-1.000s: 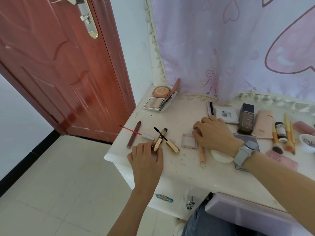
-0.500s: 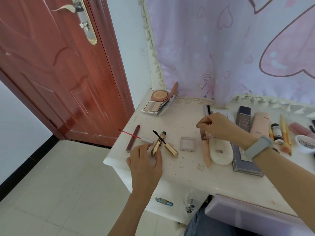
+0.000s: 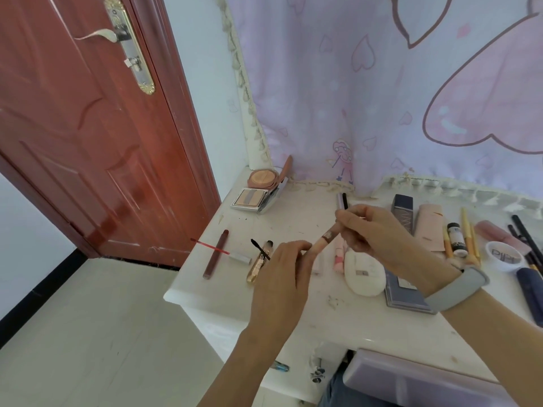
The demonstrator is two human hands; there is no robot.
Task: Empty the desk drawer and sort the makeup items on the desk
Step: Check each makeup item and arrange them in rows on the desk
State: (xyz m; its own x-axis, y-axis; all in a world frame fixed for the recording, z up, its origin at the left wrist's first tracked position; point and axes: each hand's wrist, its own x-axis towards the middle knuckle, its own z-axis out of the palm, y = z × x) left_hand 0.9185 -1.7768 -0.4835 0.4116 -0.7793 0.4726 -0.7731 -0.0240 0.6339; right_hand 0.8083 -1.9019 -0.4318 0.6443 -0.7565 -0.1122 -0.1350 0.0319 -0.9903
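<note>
The white desk carries the sorting job, its top strewn with makeup from the door side to the right edge. Largest on it is a flat grey-blue palette, with a white oval case lying partly over its left edge. At the back left corner sit 2 open compacts, a square one and a round peach one just behind it. Toward the front left lie a dark red lip gloss tube, its red wand crossing it, and a gold mascara tube with its black brush beside it.

Above the desk's middle, both hands meet on a slim peach concealer stick. The right hand pinches its upper end between curled fingers and thumb; the left hand takes the lower end with its fingertips, though how firmly is hard to tell since the hand's back hides the grip.

The risk, as I judge it, lies in the handover or in pulling the cap: held only at its 2 ends, the stick could slip and fall among the crowded items below, knocking the pink tube or rolling off the front edge. A loose cap could also come away unexpectedly.
</note>
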